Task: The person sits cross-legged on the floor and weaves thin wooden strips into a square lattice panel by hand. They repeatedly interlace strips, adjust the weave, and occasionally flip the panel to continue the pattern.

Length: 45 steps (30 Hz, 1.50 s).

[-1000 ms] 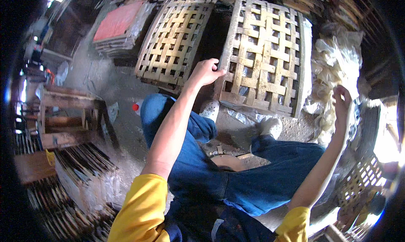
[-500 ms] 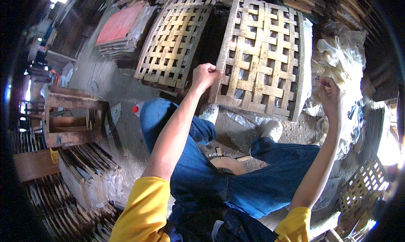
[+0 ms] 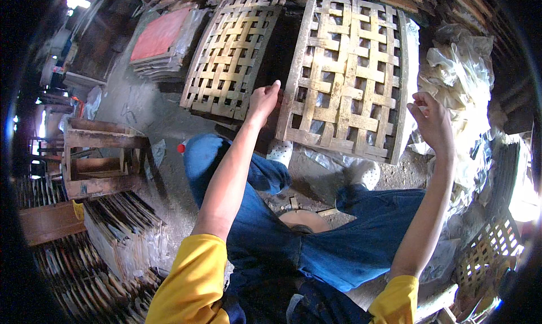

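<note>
A bamboo-slat woven rack (image 3: 345, 90) with a wooden frame lies in front of me, on top of a pale stack. My left hand (image 3: 264, 104) is just off its left edge, thumb stretched out, the other fingers partly hidden in shadow. Nothing shows in that hand. By the rack's right edge is my right hand (image 3: 433, 123), its fingers loosely bent and the thumb apart, also holding nothing that I can see. A second woven rack (image 3: 230, 58) sits to the left of the first, across a dark gap.
Crumpled clear plastic sheeting (image 3: 460, 87) heaps up at the right. A stack with a red top (image 3: 161, 36) stands far left. Nearer on the left are a wooden stand (image 3: 104, 166) and a stack of sheets (image 3: 127, 233). Another woven panel (image 3: 488, 253) leans at lower right.
My left hand has moved left, off the edge of the rack, and its thumb has lifted. My right hand has shifted left toward the rack's right edge, its fingers opening.
</note>
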### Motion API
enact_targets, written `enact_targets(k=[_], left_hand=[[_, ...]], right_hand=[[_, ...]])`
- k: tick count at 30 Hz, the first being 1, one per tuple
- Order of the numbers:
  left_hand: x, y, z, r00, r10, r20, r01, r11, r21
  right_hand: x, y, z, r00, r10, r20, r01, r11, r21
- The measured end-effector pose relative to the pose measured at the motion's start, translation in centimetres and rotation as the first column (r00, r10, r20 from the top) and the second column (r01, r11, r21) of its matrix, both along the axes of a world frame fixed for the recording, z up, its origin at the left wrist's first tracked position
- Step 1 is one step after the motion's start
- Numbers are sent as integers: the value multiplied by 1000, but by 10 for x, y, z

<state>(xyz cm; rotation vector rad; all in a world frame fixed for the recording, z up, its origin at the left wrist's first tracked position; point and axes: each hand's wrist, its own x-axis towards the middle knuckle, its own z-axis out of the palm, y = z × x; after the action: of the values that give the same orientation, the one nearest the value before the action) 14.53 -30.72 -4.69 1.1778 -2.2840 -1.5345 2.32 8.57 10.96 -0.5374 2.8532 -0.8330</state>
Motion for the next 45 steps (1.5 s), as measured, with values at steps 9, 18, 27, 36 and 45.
enact_targets(k=[9, 18, 27, 36, 45], left_hand=[[-1, 6, 18, 936, -340, -90, 277, 872, -404], [11, 9, 37, 773, -634, 12, 440, 522, -730], [10, 11, 33, 754, -657, 5, 431, 488, -759], [12, 19, 27, 752, -657, -55, 408, 529, -744], [12, 19, 14, 751, -660, -25, 390, 473, -790]], right_hand=[[2, 16, -8, 999, 15, 29, -14, 1000, -19], [7, 2, -3, 993, 29, 113, -38, 996, 78], [19, -4, 6, 980, 2, 199, -24, 994, 111], [17, -4, 3, 974, -29, 224, -1, 991, 132], [14, 4, -4, 987, 9, 163, -31, 990, 134]])
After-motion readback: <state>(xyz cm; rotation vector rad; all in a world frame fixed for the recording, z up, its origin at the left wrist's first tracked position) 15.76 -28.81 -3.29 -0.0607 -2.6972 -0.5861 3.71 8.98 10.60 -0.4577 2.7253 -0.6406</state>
